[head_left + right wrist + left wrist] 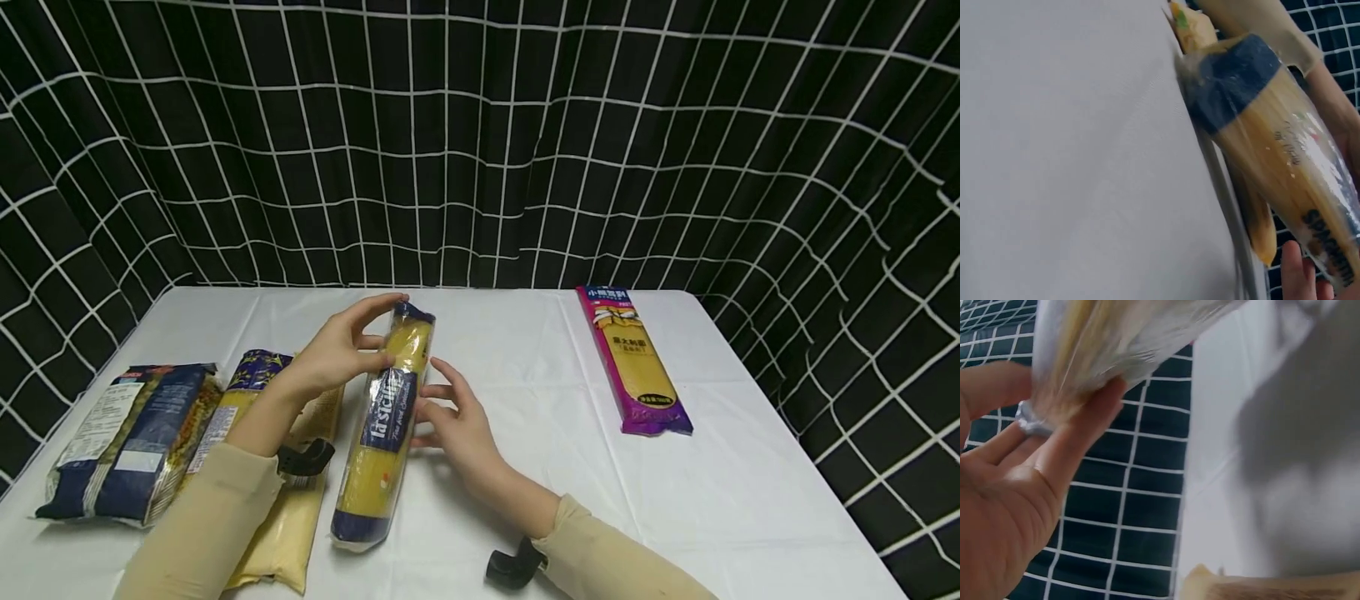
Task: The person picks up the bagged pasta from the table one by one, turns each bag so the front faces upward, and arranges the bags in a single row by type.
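Observation:
A clear-wrapped pack of spaghetti [386, 425] with dark blue bands stands at a slant in the head view, its top end raised. Near that top end my left hand [337, 354] grips it, thumb across the front and fingers round the far side. The left wrist view shows the wrapper [1104, 344] between thumb and fingers. On the pack's right side is my right hand [465, 429], fingers loosely bent with their tips at the wrapper, some partly hidden behind it. In the right wrist view its fingertips [1297, 269] lie close beside the pack.
Left on the white table [525, 500] lie a blue pasta bag [135, 442], a yellow and purple bag [247, 375] and a pale yellow bag [281, 533], partly under my left forearm. A purple spaghetti pack [633, 358] lies at the right. Black grid curtain [480, 167] surrounds the back and sides.

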Available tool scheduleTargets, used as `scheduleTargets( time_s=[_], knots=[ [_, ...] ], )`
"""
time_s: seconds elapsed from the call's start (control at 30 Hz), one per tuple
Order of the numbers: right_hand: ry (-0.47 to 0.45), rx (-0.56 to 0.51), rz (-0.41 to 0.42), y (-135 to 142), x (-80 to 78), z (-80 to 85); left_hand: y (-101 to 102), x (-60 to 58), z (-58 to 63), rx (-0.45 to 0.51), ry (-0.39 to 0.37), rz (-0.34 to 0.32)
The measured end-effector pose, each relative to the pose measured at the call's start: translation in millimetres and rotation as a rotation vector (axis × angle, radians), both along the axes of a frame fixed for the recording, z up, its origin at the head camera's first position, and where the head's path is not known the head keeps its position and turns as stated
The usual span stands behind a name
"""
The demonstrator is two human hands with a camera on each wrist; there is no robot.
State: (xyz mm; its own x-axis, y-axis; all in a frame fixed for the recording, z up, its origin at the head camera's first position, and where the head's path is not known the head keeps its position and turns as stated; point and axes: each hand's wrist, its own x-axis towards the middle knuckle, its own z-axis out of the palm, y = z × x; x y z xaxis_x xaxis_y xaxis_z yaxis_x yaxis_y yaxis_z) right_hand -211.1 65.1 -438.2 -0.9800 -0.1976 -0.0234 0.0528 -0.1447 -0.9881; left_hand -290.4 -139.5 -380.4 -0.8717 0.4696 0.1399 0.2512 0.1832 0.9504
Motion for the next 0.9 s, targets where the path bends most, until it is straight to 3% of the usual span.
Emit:
scheduleTargets(
  time_s=[0.13, 0.27, 0.43, 0.7, 0.9],
  knots=[
    [-0.034, -0.018, 0.038, -3, 3.6, -1.7, -5, 2.2, -3.3, 0.118, -0.048, -0.006],
    [-0.068, -0.060, 0.066, -9, 5.5, -5.0, -7, 4.1, -8.3, 0.167, -0.088, 0.020],
    [-0.074, -0.106, 0.018, -10, 5.6, -11.2, -4, 7.5, -19.6, 0.165, -0.120, 0.068],
    [-0.078, -0.134, -0.030, 1, -3.3, -12.7, 3, 19.5, -31.8, 0.058, -0.123, 0.182],
    [-0.051, -0.067, -0.053, 22, -19.4, -6.0, 12, 27.8, -32.5, 0.050, -0.201, 0.141]
  ],
)
